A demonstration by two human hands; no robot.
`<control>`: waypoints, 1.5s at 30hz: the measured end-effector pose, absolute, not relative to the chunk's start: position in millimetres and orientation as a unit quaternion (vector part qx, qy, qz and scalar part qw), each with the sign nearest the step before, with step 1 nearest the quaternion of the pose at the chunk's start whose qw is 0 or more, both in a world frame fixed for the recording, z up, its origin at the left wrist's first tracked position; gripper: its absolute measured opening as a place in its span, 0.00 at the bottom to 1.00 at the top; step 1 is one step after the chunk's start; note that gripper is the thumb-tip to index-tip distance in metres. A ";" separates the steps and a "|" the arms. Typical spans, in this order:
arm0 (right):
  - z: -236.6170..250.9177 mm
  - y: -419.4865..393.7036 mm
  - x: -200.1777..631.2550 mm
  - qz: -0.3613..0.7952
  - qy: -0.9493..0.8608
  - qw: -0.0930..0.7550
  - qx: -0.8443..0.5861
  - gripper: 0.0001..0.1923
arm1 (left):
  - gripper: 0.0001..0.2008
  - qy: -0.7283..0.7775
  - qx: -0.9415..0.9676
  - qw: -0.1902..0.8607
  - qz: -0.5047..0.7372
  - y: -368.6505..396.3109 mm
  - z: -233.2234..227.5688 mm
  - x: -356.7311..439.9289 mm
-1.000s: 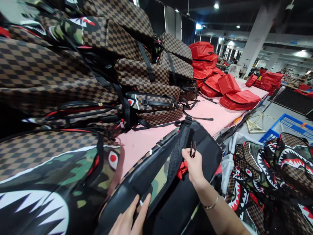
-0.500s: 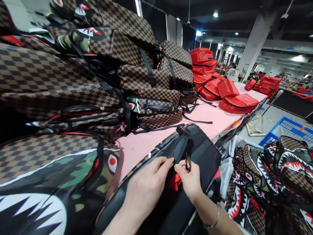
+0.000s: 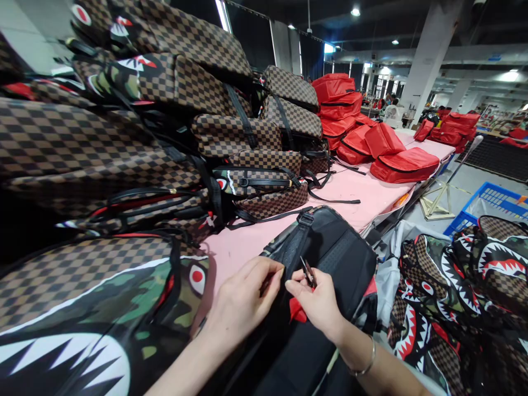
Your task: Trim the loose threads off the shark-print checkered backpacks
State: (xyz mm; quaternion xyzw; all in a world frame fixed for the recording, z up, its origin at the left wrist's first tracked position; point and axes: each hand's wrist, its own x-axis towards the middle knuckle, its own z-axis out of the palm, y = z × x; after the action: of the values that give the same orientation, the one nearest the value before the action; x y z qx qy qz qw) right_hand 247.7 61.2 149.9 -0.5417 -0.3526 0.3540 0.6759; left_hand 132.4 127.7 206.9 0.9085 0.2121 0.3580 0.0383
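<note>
A black backpack (image 3: 346, 258) lies back-up on the pink table (image 3: 350, 192) in front of me. My left hand (image 3: 243, 300) pinches the edge of its black shoulder strap (image 3: 295, 247). My right hand (image 3: 317, 302) holds small thread snips (image 3: 307, 270), blades pointing up beside the strap, fingertips almost touching the left hand. A red fabric piece (image 3: 296, 313) shows under my right hand. A bracelet sits on my right wrist.
Stacks of brown checkered shark-mouth backpacks (image 3: 136, 126) fill the left. One lies flat at the near left (image 3: 94, 308). Red bags (image 3: 396, 159) are piled further along the table. More shark backpacks (image 3: 457, 291) are heaped at the right, by a blue crate (image 3: 490, 201).
My left hand came up from the backpack's lower edge to the strap, beside my right hand. The right hand with the snips lowered slightly. The strap now lies flatter.
</note>
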 end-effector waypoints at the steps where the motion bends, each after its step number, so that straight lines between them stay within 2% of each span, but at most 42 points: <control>1: 150.2 60.8 250.4 0.357 -0.373 0.662 -0.543 0.09 | 0.05 0.222 0.899 0.052 0.374 129.2 203.8 130.9; 3: 151.7 57.3 257.4 0.332 -0.431 0.625 -0.561 0.10 | 0.05 0.239 0.890 0.051 0.385 129.4 199.6 130.2; 8: 157.7 39.9 277.5 0.167 -0.522 0.535 -0.644 0.11 | 0.02 0.231 0.891 0.028 0.390 128.9 196.2 133.5; 14: 164.6 31.5 290.5 0.049 -0.605 0.449 -0.656 0.11 | 0.03 0.204 0.892 -0.038 0.402 130.0 192.7 138.4; 21: 175.1 34.7 294.7 -0.019 -0.658 0.366 -0.657 0.11 | 0.03 0.179 0.895 -0.121 0.390 127.8 191.2 143.5; 23: 174.8 36.0 297.6 -0.014 -0.663 0.367 -0.652 0.11 | 0.03 0.177 0.895 -0.114 0.395 128.2 189.5 143.6; 28: 173.3 37.8 302.8 0.040 -0.641 0.426 -0.637 0.08 | 0.02 0.246 0.869 0.000 0.429 128.6 189.6 141.1; 31: 176.4 38.9 301.2 0.071 -0.640 0.434 -0.631 0.08 | 0.03 0.271 0.859 0.032 0.434 127.8 191.8 139.5; 39: 180.7 47.9 292.7 0.032 -0.674 0.364 -0.642 0.07 | 0.02 0.207 0.874 -0.065 0.435 127.0 185.2 145.7; 42: 179.2 48.5 296.7 0.041 -0.666 0.394 -0.632 0.08 | 0.02 0.218 0.873 -0.037 0.435 125.4 181.8 145.0; 45: 173.4 48.3 306.2 0.092 -0.616 0.473 -0.623 0.08 | 0.02 0.284 0.842 0.047 0.456 119.5 182.7 134.2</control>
State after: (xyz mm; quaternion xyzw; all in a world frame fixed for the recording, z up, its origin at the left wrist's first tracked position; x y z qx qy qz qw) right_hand 306.2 48.3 173.4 -0.6227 -0.6162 0.0924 0.4734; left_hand 134.2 119.5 182.7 0.8421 0.2836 0.4563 0.0472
